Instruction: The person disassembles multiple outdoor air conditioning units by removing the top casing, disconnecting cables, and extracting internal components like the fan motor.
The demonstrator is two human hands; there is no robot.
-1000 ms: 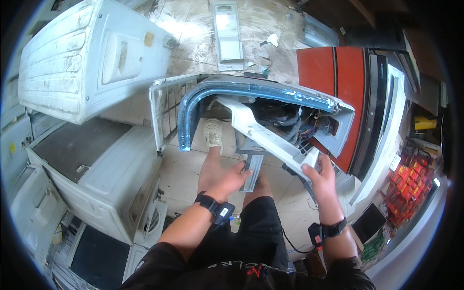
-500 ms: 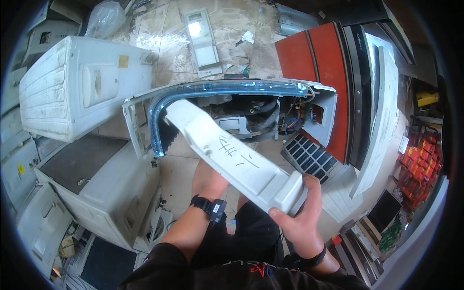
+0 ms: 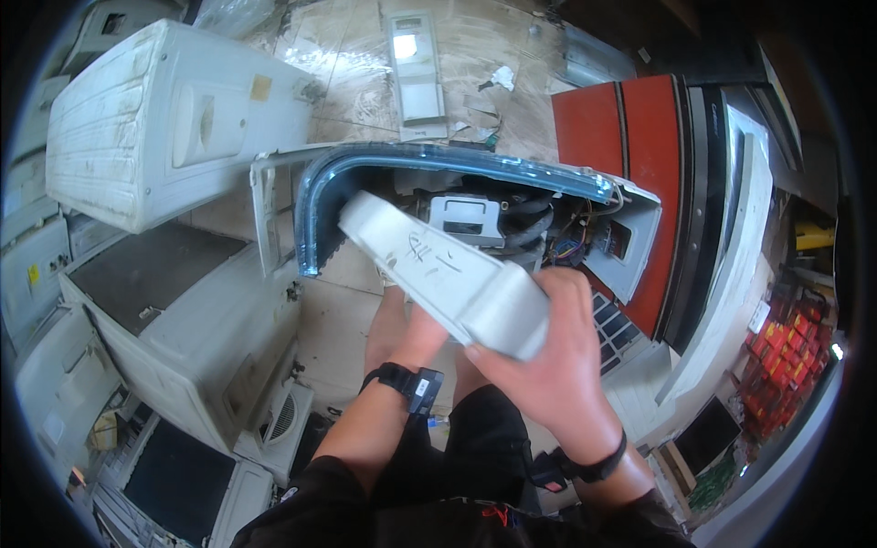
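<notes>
A long white cover panel (image 3: 429, 260) with dark handwritten marks slants across the middle, its far end inside the curve of a blue-edged coil (image 3: 402, 157). My right hand (image 3: 548, 352) grips the panel's near, boxy end, thumb on the near side and fingers over the far side. My left hand (image 3: 423, 340) is partly behind the panel's lower edge, its fingers hidden. The coil belongs to an opened air conditioner outdoor unit (image 3: 630, 242), in which black hoses (image 3: 530, 224), loose wires (image 3: 571, 242) and a white bracket (image 3: 466, 219) show.
White outdoor unit casings (image 3: 196, 128) stand on the left, one with a dark grille (image 3: 151, 279). Another white panel (image 3: 418, 87) lies on the tiled floor beyond. Red panels (image 3: 617, 137) lean at the right, near a pile of red boxes (image 3: 790, 352).
The panel has tilted and turned, showing more of its near end, which has moved up and left with my right hand. The surroundings have shifted slightly in view.
</notes>
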